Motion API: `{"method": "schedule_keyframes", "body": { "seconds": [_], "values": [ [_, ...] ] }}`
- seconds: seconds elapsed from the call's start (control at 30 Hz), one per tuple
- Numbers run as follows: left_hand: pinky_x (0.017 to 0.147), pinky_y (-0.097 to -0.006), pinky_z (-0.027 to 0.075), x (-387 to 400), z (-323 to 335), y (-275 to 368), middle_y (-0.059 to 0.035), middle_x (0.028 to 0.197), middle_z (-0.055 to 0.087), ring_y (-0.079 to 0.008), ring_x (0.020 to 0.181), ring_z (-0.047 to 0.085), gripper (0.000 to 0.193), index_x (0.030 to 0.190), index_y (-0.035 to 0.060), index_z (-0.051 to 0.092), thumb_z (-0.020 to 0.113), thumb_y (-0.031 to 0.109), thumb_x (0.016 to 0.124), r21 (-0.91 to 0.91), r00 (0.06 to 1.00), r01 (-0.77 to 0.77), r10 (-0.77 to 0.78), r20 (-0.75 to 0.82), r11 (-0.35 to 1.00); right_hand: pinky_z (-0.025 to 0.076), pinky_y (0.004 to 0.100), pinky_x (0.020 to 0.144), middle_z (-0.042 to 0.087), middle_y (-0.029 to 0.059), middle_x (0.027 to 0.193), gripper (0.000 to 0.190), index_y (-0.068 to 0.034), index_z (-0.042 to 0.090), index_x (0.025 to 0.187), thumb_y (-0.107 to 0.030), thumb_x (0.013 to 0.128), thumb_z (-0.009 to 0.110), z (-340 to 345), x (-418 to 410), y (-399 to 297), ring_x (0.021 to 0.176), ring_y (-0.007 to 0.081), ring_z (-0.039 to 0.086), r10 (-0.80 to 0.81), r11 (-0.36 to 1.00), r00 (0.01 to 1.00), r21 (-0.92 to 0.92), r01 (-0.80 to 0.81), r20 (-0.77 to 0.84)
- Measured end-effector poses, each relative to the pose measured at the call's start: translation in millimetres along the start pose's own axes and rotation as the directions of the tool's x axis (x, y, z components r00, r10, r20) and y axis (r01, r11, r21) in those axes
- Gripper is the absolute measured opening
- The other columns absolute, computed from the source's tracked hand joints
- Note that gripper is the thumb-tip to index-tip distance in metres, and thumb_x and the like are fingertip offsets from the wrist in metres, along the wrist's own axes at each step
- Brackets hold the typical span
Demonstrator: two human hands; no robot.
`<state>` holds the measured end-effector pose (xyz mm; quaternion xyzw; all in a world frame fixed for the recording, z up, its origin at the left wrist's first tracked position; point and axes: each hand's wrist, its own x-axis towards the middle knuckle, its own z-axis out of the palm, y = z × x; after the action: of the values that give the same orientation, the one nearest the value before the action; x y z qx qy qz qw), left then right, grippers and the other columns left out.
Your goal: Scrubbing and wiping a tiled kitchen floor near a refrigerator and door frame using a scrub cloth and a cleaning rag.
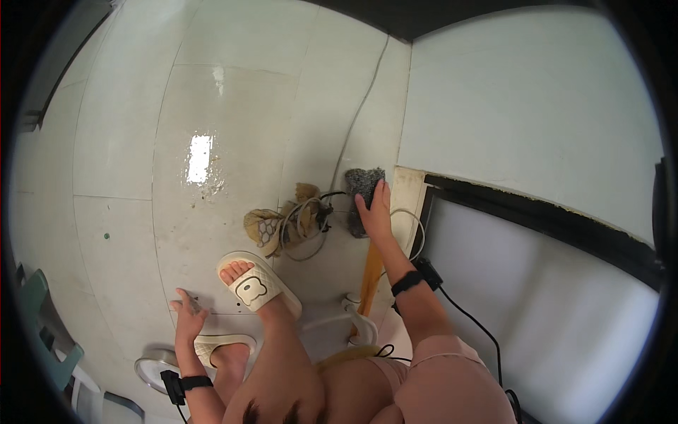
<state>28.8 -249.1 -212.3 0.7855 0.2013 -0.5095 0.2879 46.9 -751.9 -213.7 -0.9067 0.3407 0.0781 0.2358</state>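
My right hand (377,214) grips a dark grey, speckled fuzzy pad (360,183) by its right side, thumb over its face and fingers along its edge. The pad is close to the foot of the wall. Low on the left, my left hand (189,320) is near the floor beside my slippered feet. A small greyish scrap (195,304) shows between its thumb and fingers; whether it is held or lies on the floor I cannot tell. Left of the pad lies a crumpled tan cloth bundle (262,225) with a looped grey cable (304,258).
A wet, shiny patch (200,164) with crumbs marks the tiled floor. The cable (362,106) runs to the far corner. An orange bar (371,275) and a white tubular leg (365,323) stand near my right arm. A round metal-rimmed object (153,365) and green chair (37,302) are left.
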Motion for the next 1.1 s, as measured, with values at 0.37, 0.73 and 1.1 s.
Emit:
{"method": "schedule_keyframes", "body": {
  "seconds": [0.37,0.73,1.1],
  "values": [
    [0.108,-0.0383,0.011,-0.2,0.4,1.4,-0.0454,0.132,-0.008,-0.0472,0.131,-0.006,0.099,0.14,0.0046,-0.008,0.064,0.014,0.073,0.015,1.0,0.0,0.0,-0.01,1.0,0.017,0.0464,0.107,0.023,0.0281,0.139,0.078,0.009,0.02,0.134,-0.034,0.082,0.059,25.2,15.2,8.3,0.13,0.041,0.021,-0.223,0.956,0.969,-0.219,0.196,-0.106],
    [0.107,-0.0368,0.016,-1.5,-3.5,0.3,-0.0466,0.131,-0.01,-0.0504,0.13,0.003,0.098,0.139,0.0024,-0.01,0.062,0.015,0.073,0.124,1.0,0.005,-0.005,0.0,0.992,0.017,0.0453,0.107,0.023,0.0276,0.139,0.075,0.009,0.022,0.133,-0.031,0.082,0.06,14.2,26.8,25.9,0.129,0.04,0.022,-0.193,0.974,0.976,-0.138,0.178,-0.102],
    [0.107,-0.0384,0.014,1.4,-5.1,-1.4,-0.0473,0.131,-0.01,-0.0504,0.13,0.001,0.102,0.138,0.0015,-0.013,0.063,0.013,0.071,0.107,1.0,0.022,-0.022,0.001,0.994,0.016,0.0476,0.106,0.023,0.0304,0.137,0.071,0.01,0.021,0.133,-0.028,0.084,0.056,28.7,34.7,9.5,0.128,0.0431,0.021,-0.282,0.959,0.944,-0.082,0.272,-0.168]
  ]
}}
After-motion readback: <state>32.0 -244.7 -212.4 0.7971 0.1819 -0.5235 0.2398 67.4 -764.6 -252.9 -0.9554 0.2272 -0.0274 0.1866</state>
